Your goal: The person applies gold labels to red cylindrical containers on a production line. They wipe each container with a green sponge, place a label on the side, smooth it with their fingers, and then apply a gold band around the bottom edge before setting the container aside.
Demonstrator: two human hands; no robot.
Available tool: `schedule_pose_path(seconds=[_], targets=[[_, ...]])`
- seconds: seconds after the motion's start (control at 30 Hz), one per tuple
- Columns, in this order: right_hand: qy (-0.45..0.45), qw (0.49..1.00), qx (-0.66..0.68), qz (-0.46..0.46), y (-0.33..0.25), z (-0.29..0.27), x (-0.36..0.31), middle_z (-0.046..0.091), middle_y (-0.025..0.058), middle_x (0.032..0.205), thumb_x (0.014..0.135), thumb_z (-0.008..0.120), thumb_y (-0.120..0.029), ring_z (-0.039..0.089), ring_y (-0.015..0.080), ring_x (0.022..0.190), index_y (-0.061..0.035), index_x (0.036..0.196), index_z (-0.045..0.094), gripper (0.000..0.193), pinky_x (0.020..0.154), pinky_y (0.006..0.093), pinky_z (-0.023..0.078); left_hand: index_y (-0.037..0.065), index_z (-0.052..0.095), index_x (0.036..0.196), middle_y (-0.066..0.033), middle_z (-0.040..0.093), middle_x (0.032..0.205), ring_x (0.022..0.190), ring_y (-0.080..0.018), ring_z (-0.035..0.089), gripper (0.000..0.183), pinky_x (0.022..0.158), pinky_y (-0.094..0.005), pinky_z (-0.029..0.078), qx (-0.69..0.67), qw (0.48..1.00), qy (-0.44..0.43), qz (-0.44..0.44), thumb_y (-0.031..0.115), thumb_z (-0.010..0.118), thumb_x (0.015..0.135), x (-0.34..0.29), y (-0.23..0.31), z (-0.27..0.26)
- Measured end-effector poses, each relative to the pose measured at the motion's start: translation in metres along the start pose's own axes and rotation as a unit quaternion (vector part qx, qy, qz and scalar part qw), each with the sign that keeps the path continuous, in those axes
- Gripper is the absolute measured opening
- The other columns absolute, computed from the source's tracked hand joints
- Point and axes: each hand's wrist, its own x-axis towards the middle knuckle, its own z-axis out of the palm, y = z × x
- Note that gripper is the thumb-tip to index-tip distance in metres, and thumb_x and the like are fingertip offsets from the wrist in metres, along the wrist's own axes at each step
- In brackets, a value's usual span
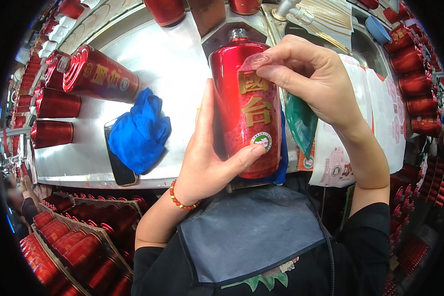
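Bottle [226,93], glossy red, sits at the near edge of a metal table [182,56], its neck pointing away from the wearer.

In the head view, the left hand [207,160] is clamped along the bottle's left side, thumb over its lower front, apparently to keep it from turning; the right hand [313,74] has thumb and finger together on the upper edge of a see-through label [257,97], a pinch likely suited to thin film. Printed sheets [387,113] lie to the right (within easy reach), a blue cloth [140,133] to the left.
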Motion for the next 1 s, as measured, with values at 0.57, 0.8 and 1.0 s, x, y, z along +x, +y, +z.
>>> schedule_pose_path(seconds=[0.57,0.8,1.0], targets=[[0.020,0.999,0.018,-0.031,0.010,0.003,0.001,0.075,0.0064,0.099,0.096,0.065,-0.004,0.070,0.0100,0.092,0.0006,0.108,0.072,0.014,0.083,0.0249,0.056,-0.010,0.003,0.159,-0.0260,0.028,0.158,0.147,-0.0305,0.034,0.113,0.119,-0.0403,0.031,-0.039,0.999,-0.003,-0.009,0.019,0.083,0.083,0.001,0.003,0.001],[0.014,0.999,0.031,-0.034,0.011,0.002,0.001,0.075,0.0065,0.100,0.096,0.065,-0.004,0.070,0.0102,0.093,0.0008,0.109,0.072,0.015,0.084,0.0245,0.056,-0.010,0.003,0.158,-0.0259,0.028,0.158,0.147,-0.0303,0.034,0.113,0.119,-0.0402,0.031,-0.038,0.999,-0.005,0.002,0.017,0.083,0.084,0.002,0.002,0.002],[0.025,0.999,0.038,-0.023,0.009,0.005,0.001,0.074,0.0047,0.098,0.095,0.067,-0.005,0.070,0.0088,0.091,0.0006,0.108,0.072,0.015,0.082,0.0235,0.056,-0.009,0.002,0.159,-0.0243,0.027,0.159,0.147,-0.0291,0.033,0.111,0.119,-0.0402,0.030,-0.075,0.997,-0.008,0.005,0.016,0.081,0.085,0.001,0.000,0.002]])
